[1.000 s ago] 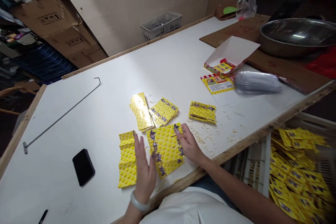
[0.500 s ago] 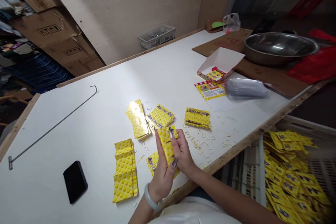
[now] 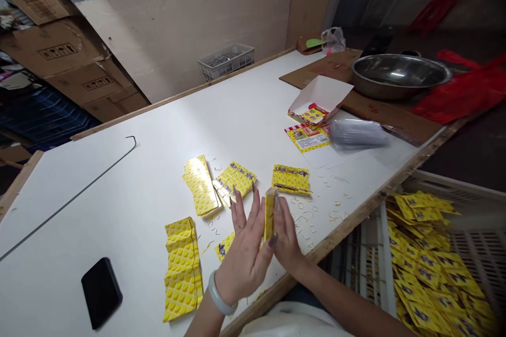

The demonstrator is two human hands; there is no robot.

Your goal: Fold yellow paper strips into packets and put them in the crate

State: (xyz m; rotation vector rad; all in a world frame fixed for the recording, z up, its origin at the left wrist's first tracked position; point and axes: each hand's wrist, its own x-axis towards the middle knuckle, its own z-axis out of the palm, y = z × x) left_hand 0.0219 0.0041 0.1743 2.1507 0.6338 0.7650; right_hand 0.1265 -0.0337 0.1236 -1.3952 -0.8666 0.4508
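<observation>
Currently right hand [image 3: 288, 239] pinches a folded yellow card [image 3: 269, 216] over the surface [image 3: 130, 195], left hand [image 3: 245, 253] spread alongside it, phone [image 3: 101, 293] well apart.

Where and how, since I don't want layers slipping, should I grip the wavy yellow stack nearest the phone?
Probably by both long edges, coming from above: the wavy yellow stack lies on the table with layers offset along its right edge, so squeezing both sides should gather them.
</observation>
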